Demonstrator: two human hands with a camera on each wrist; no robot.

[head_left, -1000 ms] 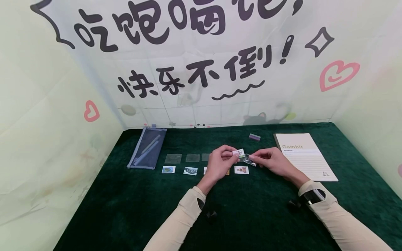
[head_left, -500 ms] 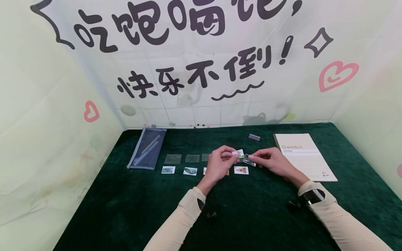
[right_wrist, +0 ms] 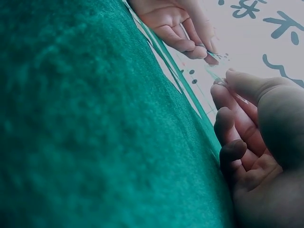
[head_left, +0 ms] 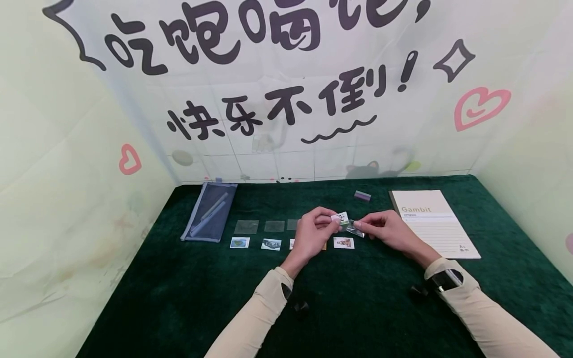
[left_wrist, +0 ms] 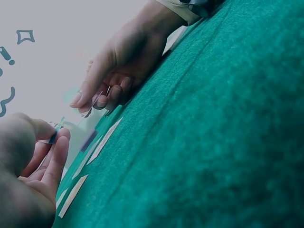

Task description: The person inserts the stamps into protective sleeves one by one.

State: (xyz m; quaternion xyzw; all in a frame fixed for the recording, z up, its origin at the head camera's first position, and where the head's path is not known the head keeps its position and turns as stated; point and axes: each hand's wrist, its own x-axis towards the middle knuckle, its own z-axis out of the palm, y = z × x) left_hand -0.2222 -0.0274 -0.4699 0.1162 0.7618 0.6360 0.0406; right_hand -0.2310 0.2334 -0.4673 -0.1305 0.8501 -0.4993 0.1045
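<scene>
A small white rectangular card with black and green print (head_left: 341, 218) is over the desk, its near edge clamped between the thumb and fingers of the left hand (head_left: 312, 232). Just to its right, a small clear, glossy plastic sleeve (head_left: 355, 230) is pinched between the thumb and forefinger of the right hand (head_left: 388, 229); the remaining fingers of that hand curl loosely below, as the right wrist view shows. Whether the card touches the sleeve I cannot tell.

Below the hands, a row of small white-bordered picture cards lies flat: a blue-green card (head_left: 239, 242), a grey-green card (head_left: 270, 244), two more largely hidden by the left hand, and a card with a reddish-brown figure (head_left: 343, 242). Behind this row lie flat transparent rectangular sleeves (head_left: 246, 226), the ones farther right partly covered by the left hand.

Farther back is a small purple-and-white block (head_left: 362, 196). At the far left, a blue-grey mesh pouch (head_left: 219, 223) holds slim pens (head_left: 214, 209); on the right, near the right hand, lies a white lined notebook marked "Gambit" (head_left: 447, 238). Dark green velvety cloth (head_left: 358, 308) covers the desk. Behind it hangs a pale sheet with large black characters (head_left: 282, 159).
</scene>
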